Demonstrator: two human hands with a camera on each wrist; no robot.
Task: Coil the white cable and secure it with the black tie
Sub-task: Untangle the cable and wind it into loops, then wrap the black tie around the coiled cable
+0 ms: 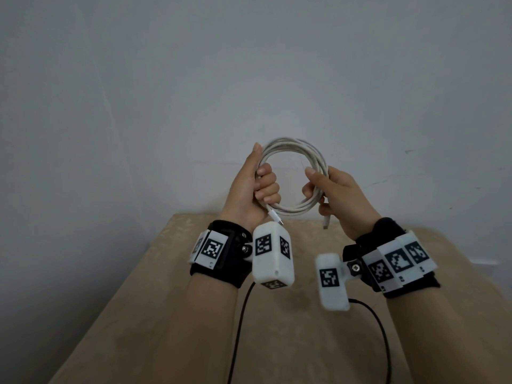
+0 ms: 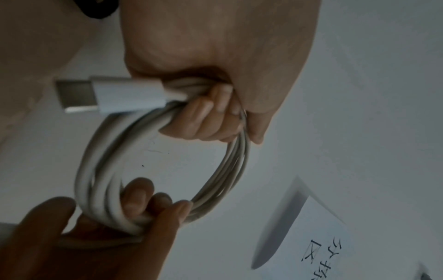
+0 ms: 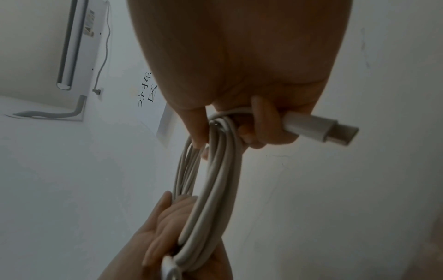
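The white cable point(image 1: 291, 145) is wound into a round coil of several loops, held up in the air before the wall. My left hand point(image 1: 256, 187) grips the coil's left side, fingers curled round the strands, thumb straight up along them. One plug point(image 1: 275, 216) sticks out below that fist, seen large in the left wrist view as the plug point(image 2: 115, 94). My right hand point(image 1: 329, 189) grips the coil's right side. The other plug point(image 1: 325, 221) hangs below it, and shows as the plug point(image 3: 318, 128) in the right wrist view. No black tie is in view.
A beige-covered table point(image 1: 277, 328) lies below the hands. Black wires point(image 1: 382, 336) run from the wrist cameras over it. A pale grey wall point(image 1: 249, 79) stands behind. A wall-mounted unit point(image 3: 74, 47) and handwritten marks point(image 3: 146, 89) show in the right wrist view.
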